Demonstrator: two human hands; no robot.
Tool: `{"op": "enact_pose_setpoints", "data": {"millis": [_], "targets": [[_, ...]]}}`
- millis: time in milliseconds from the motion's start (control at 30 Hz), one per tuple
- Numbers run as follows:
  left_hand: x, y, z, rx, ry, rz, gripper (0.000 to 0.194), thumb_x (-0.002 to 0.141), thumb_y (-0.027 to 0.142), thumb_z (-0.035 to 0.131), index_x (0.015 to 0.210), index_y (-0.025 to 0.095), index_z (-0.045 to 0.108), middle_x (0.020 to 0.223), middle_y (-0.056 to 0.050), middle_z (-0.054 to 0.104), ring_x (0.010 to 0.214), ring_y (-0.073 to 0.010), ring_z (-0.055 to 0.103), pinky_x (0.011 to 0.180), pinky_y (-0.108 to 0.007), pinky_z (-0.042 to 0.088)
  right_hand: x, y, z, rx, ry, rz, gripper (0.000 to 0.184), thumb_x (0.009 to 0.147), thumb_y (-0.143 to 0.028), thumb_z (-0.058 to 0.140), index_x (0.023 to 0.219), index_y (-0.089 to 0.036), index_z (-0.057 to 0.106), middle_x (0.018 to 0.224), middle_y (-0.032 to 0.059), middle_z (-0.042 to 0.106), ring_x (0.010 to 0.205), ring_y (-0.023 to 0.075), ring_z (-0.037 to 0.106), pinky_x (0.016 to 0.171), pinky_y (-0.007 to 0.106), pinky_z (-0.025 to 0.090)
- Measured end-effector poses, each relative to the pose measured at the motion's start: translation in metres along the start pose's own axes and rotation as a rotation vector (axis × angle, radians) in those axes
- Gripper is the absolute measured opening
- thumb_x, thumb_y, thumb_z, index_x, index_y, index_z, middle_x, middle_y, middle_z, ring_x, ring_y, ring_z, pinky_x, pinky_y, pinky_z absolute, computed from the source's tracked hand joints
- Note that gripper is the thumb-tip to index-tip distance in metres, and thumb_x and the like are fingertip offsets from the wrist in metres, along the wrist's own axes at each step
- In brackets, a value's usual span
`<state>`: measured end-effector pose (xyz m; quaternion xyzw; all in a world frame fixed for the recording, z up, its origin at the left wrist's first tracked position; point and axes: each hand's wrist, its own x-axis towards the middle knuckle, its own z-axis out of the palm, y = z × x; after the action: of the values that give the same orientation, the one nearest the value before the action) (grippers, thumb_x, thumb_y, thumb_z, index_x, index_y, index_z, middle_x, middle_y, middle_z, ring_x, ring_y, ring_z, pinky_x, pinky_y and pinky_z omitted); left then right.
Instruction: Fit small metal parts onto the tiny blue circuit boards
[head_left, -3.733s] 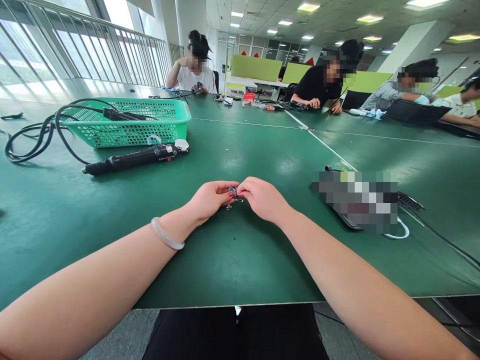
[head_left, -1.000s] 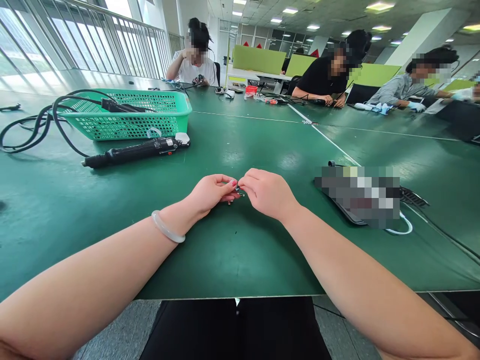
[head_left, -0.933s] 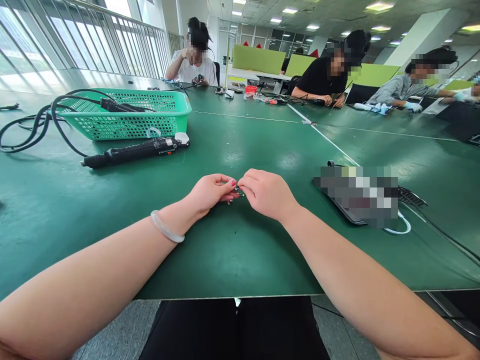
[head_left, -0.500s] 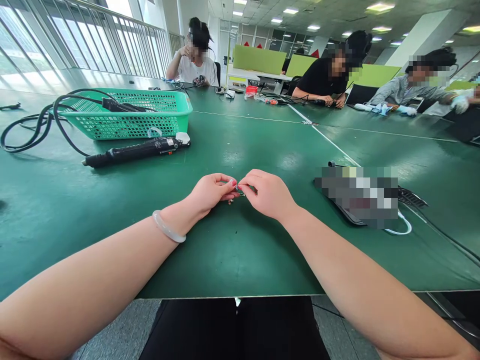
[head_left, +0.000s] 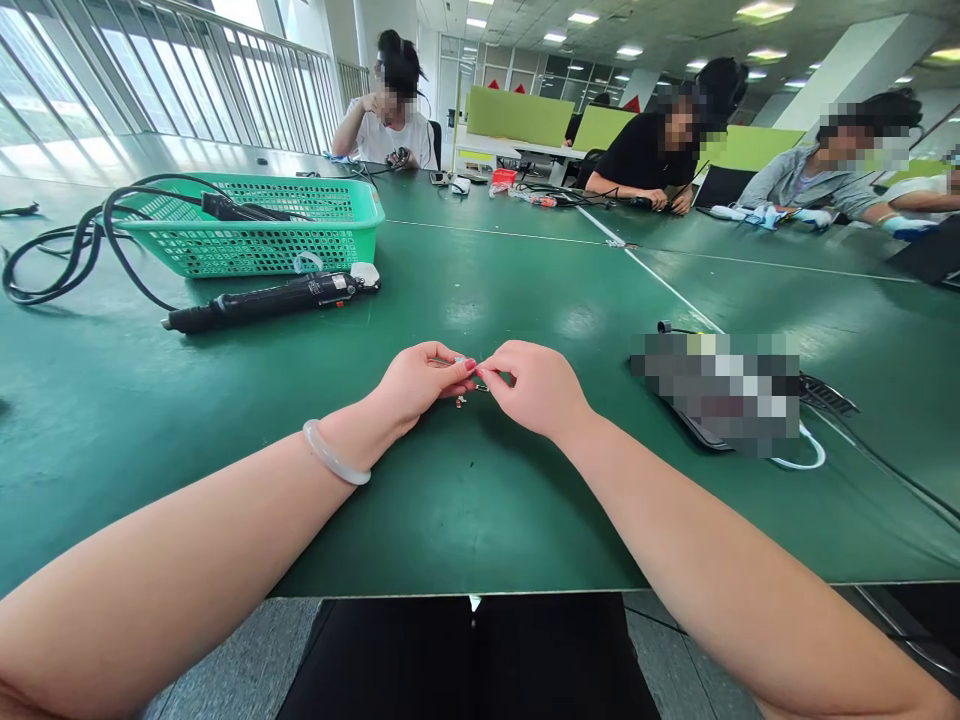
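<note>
My left hand [head_left: 422,382] and my right hand [head_left: 534,388] meet above the middle of the green table [head_left: 420,530], fingertips touching or nearly so. Thumb and fingers of the left are closed in a pinch; a pale, tiny bit shows at its fingertips, too small to name. The right hand pinches at the same spot, its thumb and forefinger pressed together. What lies between the fingertips is mostly hidden. Just below them, small metallic pieces [head_left: 460,402] with a coppery tint show close to the tabletop. A pale bangle [head_left: 335,455] circles my left wrist.
At the left stands a green mesh basket [head_left: 262,250] holding a black cable. An electric screwdriver [head_left: 274,302] lies before it. A blurred-out device [head_left: 716,390] with cables lies at right. Across the table sit several people, including one in black [head_left: 637,155].
My hands stay together, with only slight shifts of the fingers. At the far right, a co-worker's gloved hand has moved lower and to the left. The view has shifted very slightly.
</note>
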<state>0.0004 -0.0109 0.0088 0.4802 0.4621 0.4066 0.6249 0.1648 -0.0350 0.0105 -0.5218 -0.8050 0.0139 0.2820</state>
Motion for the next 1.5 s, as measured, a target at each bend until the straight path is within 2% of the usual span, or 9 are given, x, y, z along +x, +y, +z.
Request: {"op": "enact_pose_setpoints", "data": {"millis": [200,400,567,633,767,900,1033,1267,1500], "targets": [[-0.001,0.002,0.0,0.004,0.002,-0.007,0.016,0.077,0.016,0.071,0.074,0.012,0.056,0.068,-0.006,0.069,0.068,-0.0118,0.068,0.073,-0.027,0.053,-0.001,0.0,0.0,-0.162,-0.03,-0.083,0.03,0.09,-0.022,0.045,0.075,-0.019,0.071,0.079,0.0044,0.067,0.071,0.0148,0.054,0.057,0.029,0.032],[0.001,-0.001,-0.002,-0.027,-0.066,-0.009,0.012,0.077,0.013,0.069,0.081,0.012,0.058,0.07,-0.006,0.07,0.07,-0.0118,0.068,0.076,-0.027,0.053,0.001,0.001,0.002,0.039,0.012,0.087,0.015,0.083,-0.024,0.059,0.074,-0.021,0.071,0.075,0.0012,0.066,0.066,0.0129,0.054,0.057,0.027,0.035],[0.004,-0.003,-0.002,-0.108,-0.001,0.003,0.007,0.081,0.012,0.064,0.084,0.011,0.058,0.073,-0.005,0.068,0.073,-0.0112,0.068,0.082,-0.027,0.053,0.003,0.002,0.0,0.143,0.084,0.188,0.006,0.076,-0.026,0.068,0.08,-0.021,0.068,0.073,-0.0004,0.063,0.06,0.0117,0.051,0.058,0.027,0.038],[0.006,-0.003,-0.003,-0.136,0.048,0.025,0.006,0.082,0.011,0.063,0.086,0.012,0.058,0.074,-0.004,0.068,0.073,-0.0103,0.068,0.083,-0.026,0.053,0.003,0.001,0.002,0.138,0.025,0.144,0.004,0.076,-0.025,0.068,0.076,-0.021,0.067,0.075,-0.0001,0.063,0.062,0.0118,0.051,0.058,0.026,0.038],[0.007,-0.001,-0.002,-0.167,0.11,0.035,0.006,0.083,0.01,0.061,0.087,0.012,0.057,0.078,-0.005,0.068,0.074,-0.0097,0.067,0.082,-0.025,0.052,0.001,0.0,0.012,0.091,-0.212,0.022,0.006,0.081,-0.021,0.064,0.083,-0.022,0.069,0.085,0.0012,0.063,0.071,0.0123,0.054,0.063,0.026,0.039],[0.006,0.001,-0.001,-0.16,0.121,0.037,0.005,0.084,0.009,0.059,0.088,0.011,0.056,0.077,-0.005,0.067,0.074,-0.0094,0.067,0.081,-0.024,0.052,0.001,-0.001,0.021,0.054,-0.263,0.026,0.017,0.088,-0.024,0.055,0.079,-0.021,0.07,0.084,0.0019,0.063,0.075,0.013,0.056,0.066,0.027,0.039],[0.005,0.0,-0.001,-0.155,0.108,0.027,0.01,0.084,0.005,0.057,0.091,0.011,0.057,0.077,-0.004,0.068,0.072,-0.009,0.067,0.083,-0.025,0.052,0.003,0.001,0.017,0.07,-0.196,0.043,0.023,0.087,-0.018,0.05,0.076,-0.02,0.069,0.082,0.0021,0.064,0.072,0.0128,0.055,0.065,0.027,0.039],[0.004,-0.002,-0.002,-0.083,0.015,0.055,0.02,0.076,0.005,0.067,0.092,0.012,0.058,0.075,-0.004,0.07,0.073,-0.0108,0.067,0.082,-0.029,0.051,0.003,-0.001,0.006,0.339,0.191,0.17,0.015,0.082,-0.023,0.058,0.076,-0.02,0.071,0.077,0.0011,0.065,0.063,0.0112,0.052,0.061,0.027,0.042],[0.002,-0.002,-0.001,0.003,-0.036,0.077,0.024,0.07,0.005,0.07,0.089,0.014,0.058,0.07,-0.001,0.068,0.066,-0.0109,0.063,0.065,-0.025,0.048,0.003,-0.005,0.011,0.368,0.212,0.194,0.015,0.081,-0.027,0.062,0.081,-0.023,0.076,0.075,0.0008,0.063,0.057,0.0096,0.047,0.056,0.027,0.041]]}}
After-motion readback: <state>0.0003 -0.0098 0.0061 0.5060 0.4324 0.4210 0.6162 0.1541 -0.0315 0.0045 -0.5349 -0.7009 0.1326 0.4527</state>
